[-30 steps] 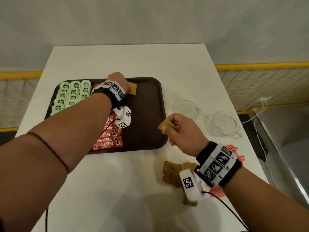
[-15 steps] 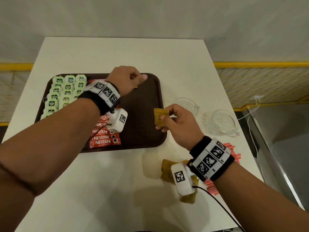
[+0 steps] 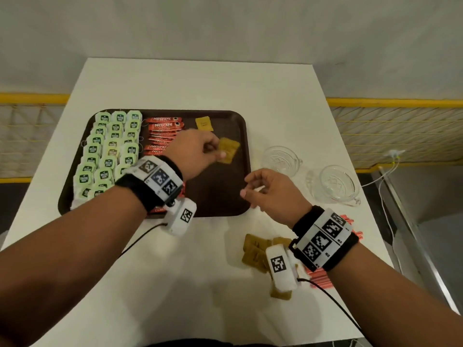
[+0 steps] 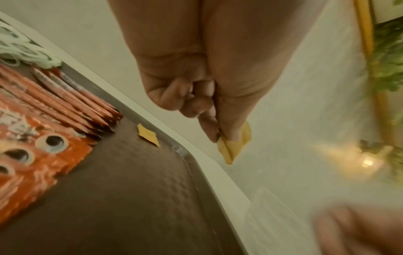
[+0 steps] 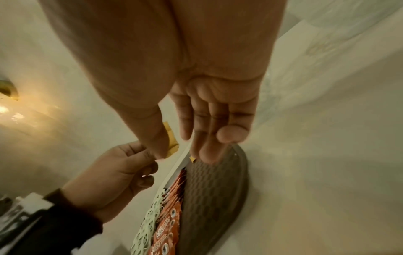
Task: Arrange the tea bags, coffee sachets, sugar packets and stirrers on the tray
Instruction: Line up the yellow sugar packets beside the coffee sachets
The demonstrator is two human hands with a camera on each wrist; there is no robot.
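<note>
The left hand pinches a brown sugar packet by its near edge, thumb against forefinger, and holds it above the bare right part of the tray. One packet already lies flat just beyond those fingertips, at the tray's far edge. To the hand's left sit the red coffee sachets, and further left the green tea bags.

The right hand hangs released, fingers loose, nothing in them, just right of the tray's near corner. Behind its wrist the remaining sugar packets lie heaped on the worktop, with the red stirrers under the forearm.

That packet looks feather-light, thin paper with loose grains inside, so it should bend and sag rather than hold its shape. An edge or corner pinch suits it best; squeeze gently, paper can crease or tear.

Half a second ago the right hand was grasping this packet near the tray's right rim while the left was up at the far edge. Now the packet has passed across to the left hand, and the right has let go and drawn back.
</note>
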